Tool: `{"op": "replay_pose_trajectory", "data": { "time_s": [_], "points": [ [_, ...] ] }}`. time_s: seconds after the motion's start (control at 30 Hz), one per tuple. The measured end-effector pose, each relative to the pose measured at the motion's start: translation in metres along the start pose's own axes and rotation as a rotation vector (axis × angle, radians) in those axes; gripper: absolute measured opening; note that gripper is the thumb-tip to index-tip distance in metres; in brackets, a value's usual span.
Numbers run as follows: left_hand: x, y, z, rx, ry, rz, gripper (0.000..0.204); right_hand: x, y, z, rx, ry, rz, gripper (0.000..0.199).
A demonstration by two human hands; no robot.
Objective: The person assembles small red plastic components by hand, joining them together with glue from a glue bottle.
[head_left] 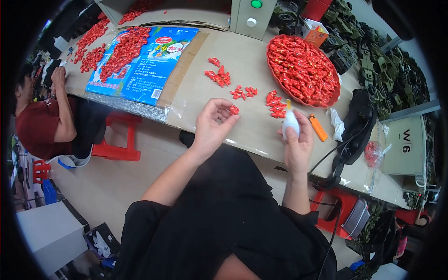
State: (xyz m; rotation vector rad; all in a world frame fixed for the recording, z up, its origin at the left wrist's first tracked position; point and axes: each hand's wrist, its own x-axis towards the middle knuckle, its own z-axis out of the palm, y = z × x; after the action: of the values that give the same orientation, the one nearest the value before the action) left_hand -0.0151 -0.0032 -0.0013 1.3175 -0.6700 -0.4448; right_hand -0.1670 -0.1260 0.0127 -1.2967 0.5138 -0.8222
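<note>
Between the thumb and fingers of my left hand [213, 123] is a small shiny red piece [234, 110], held just above the table's near edge. My right hand [298, 140] grips a small white squeeze bottle [290, 126] upright, its narrow yellowish tip pointing away from me. Right beyond the bottle, a short row of red figurines [274, 101] lies on the table. Smaller red parts [243, 92] are scattered ahead of my left hand, with a loose group of red pieces [219, 77] farther off. An orange cutter-like tool [318, 127] lies to the right of my right hand.
A red basin [337, 99] heaped with red pieces stands at the far right. To the left, flattened blue cardboard [154, 84] bears more red pieces. A black bag [357, 116] and crumpled white tissue [336, 125] lie rightward. Another person [46, 112] sits at the far left.
</note>
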Motion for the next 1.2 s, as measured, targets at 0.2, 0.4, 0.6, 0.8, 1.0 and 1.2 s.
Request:
{"op": "replay_pose_trajectory", "data": {
  "time_s": [0.2,0.4,0.6,0.8,1.0,1.2],
  "points": [
    [-0.001,0.002,0.019,-0.171,-0.050,-0.105,0.025,0.009,0.011,0.009,0.559,-0.022,0.119,0.023],
    [-0.004,-0.007,0.019,-0.153,-0.050,-0.122,0.026,0.012,0.009,0.016,0.513,-0.049,0.051,0.024],
    [-0.004,-0.006,0.019,-0.180,-0.058,-0.150,0.027,0.004,0.018,0.022,0.133,0.029,-0.185,0.024],
    [-0.004,-0.009,0.017,-0.188,-0.048,-0.131,0.026,-0.002,0.024,0.021,-0.179,-0.054,-0.388,0.024],
    [-0.005,-0.009,0.017,-0.197,-0.045,-0.127,0.025,-0.005,0.025,0.020,-0.296,-0.068,-0.457,0.025],
    [-0.005,-0.011,0.018,-0.186,-0.029,-0.106,0.025,-0.003,0.026,0.021,-0.294,-0.046,-0.476,0.024]
  ]
}}
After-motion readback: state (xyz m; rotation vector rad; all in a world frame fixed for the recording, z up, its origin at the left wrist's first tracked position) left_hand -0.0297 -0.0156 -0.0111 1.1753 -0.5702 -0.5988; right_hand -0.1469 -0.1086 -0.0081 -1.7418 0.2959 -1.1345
